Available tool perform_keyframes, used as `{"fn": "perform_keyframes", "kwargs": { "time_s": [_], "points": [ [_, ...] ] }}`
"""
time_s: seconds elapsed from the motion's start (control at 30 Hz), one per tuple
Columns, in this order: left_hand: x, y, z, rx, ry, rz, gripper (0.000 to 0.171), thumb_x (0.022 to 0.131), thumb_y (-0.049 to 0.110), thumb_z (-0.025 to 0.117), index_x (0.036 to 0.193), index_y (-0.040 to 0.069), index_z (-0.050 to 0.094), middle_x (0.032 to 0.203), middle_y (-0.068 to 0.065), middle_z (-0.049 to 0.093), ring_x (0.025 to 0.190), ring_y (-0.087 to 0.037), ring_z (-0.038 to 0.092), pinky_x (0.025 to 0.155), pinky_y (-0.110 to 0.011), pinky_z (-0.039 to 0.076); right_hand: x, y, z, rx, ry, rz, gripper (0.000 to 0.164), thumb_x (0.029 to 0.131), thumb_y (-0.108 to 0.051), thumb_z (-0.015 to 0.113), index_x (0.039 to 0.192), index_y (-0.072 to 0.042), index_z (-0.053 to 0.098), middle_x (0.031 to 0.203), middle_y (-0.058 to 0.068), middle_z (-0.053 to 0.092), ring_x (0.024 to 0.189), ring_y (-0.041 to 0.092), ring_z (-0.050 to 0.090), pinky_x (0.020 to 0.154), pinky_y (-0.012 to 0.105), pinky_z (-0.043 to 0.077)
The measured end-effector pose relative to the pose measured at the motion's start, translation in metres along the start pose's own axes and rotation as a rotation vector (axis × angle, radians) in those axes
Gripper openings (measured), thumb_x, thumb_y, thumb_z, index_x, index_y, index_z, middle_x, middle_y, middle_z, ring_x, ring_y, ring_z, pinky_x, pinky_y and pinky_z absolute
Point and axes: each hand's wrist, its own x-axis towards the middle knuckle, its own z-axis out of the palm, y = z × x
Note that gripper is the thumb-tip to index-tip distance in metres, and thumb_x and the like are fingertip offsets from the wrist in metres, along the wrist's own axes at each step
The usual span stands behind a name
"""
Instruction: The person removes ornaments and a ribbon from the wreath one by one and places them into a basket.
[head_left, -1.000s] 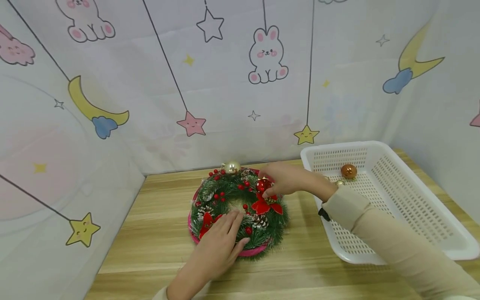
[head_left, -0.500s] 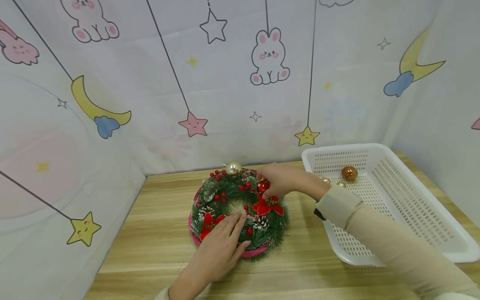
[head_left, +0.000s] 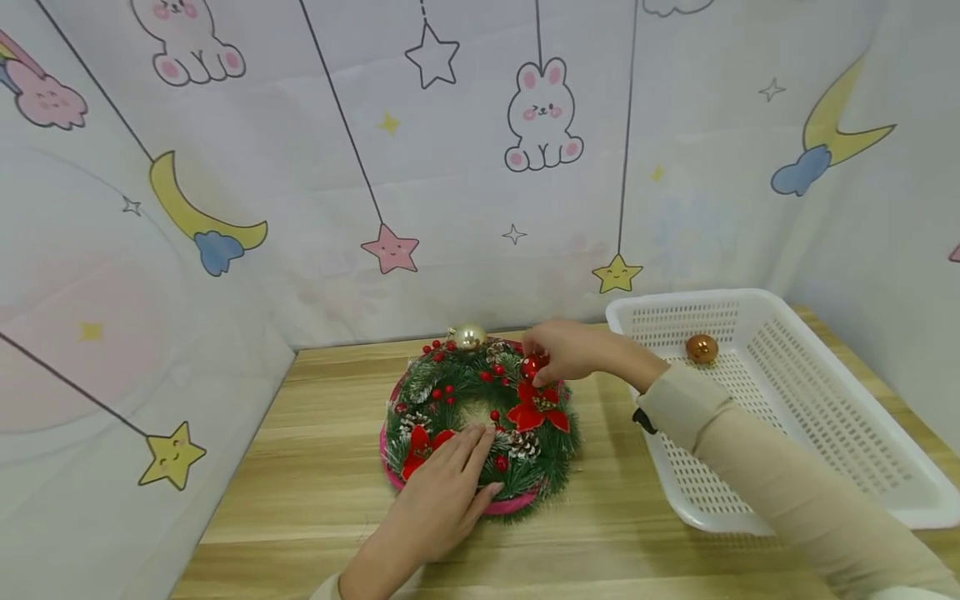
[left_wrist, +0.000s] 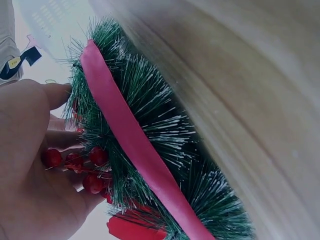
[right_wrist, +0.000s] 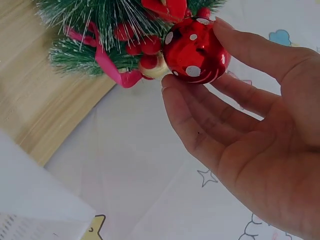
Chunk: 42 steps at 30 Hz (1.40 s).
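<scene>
A green Christmas wreath (head_left: pixel 417 386) with frosted tips, red berries, pine cones and red poinsettias (head_left: pixel 540 408) lies on the table. My left hand (head_left: pixel 441 493) rests on its near side with fingers extended; red berries (left_wrist: pixel 92 182) show against those fingers in the left wrist view, beside a pink ribbon (left_wrist: pixel 125 125) round the wreath. At the wreath's far right, my right hand (head_left: pixel 572 350) pinches a shiny red Christmas ball (right_wrist: pixel 196 50) with white dots between thumb and fingertips. A pale gold ball (head_left: pixel 470 337) sits on the wreath's far edge.
To the right stands a white perforated plastic basket (head_left: pixel 933 507) with a copper-coloured ball (head_left: pixel 702 349) inside. My right sleeve (head_left: pixel 787 492) crosses over its near left side. A cartoon-printed white curtain (head_left: pixel 450 192) hangs right behind the wooden table (head_left: pixel 300 492).
The right hand has shifted slightly up and right with the red ball, while the left hand stays on the wreath. Small gold balls in the basket have become hidden behind the right arm.
</scene>
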Motion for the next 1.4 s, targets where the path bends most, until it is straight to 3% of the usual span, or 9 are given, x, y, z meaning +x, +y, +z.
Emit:
{"fn": "perform_keyframes", "kwargs": {
  "time_s": [0.2,0.77,1.1,1.4],
  "points": [
    [0.0,0.0,0.0,0.007,-0.008,0.002,0.071,0.11,0.05,0.049,0.163,0.005,0.037,0.165,-0.016,0.046,0.151,-0.03,0.049,0.122,-0.045,0.047,-0.002,0.009,-0.007,0.01,0.025,-0.022,0.028,0.097,-0.019,0.078,0.118,-0.003,0.068,0.105,0.008,0.071,0.086,0.018,0.06,0.075,0.033,0.051],
    [0.0,0.0,0.001,0.007,-0.024,0.007,0.069,0.111,0.048,0.048,0.163,0.004,0.038,0.164,-0.018,0.047,0.152,-0.031,0.048,0.122,-0.045,0.047,-0.012,0.017,-0.017,0.044,0.027,-0.02,0.01,0.098,-0.018,0.075,0.101,-0.009,0.073,0.09,0.003,0.069,0.076,0.015,0.056,0.067,0.028,0.047],
    [0.001,0.0,0.001,0.023,-0.026,0.014,0.069,0.111,0.048,0.047,0.163,0.004,0.037,0.165,-0.017,0.046,0.152,-0.03,0.048,0.123,-0.044,0.046,-0.022,0.021,-0.021,0.052,-0.006,-0.004,0.013,0.101,-0.022,0.072,0.102,-0.009,0.073,0.089,0.002,0.073,0.073,0.014,0.058,0.064,0.027,0.046],
    [0.001,0.0,0.0,0.015,-0.028,0.009,0.069,0.111,0.048,0.049,0.163,0.004,0.038,0.163,-0.018,0.047,0.151,-0.031,0.049,0.122,-0.045,0.047,-0.03,0.027,-0.024,0.064,0.034,0.021,0.013,0.1,-0.019,0.071,0.103,-0.008,0.074,0.092,0.002,0.075,0.078,0.013,0.062,0.068,0.028,0.05]
  ]
}}
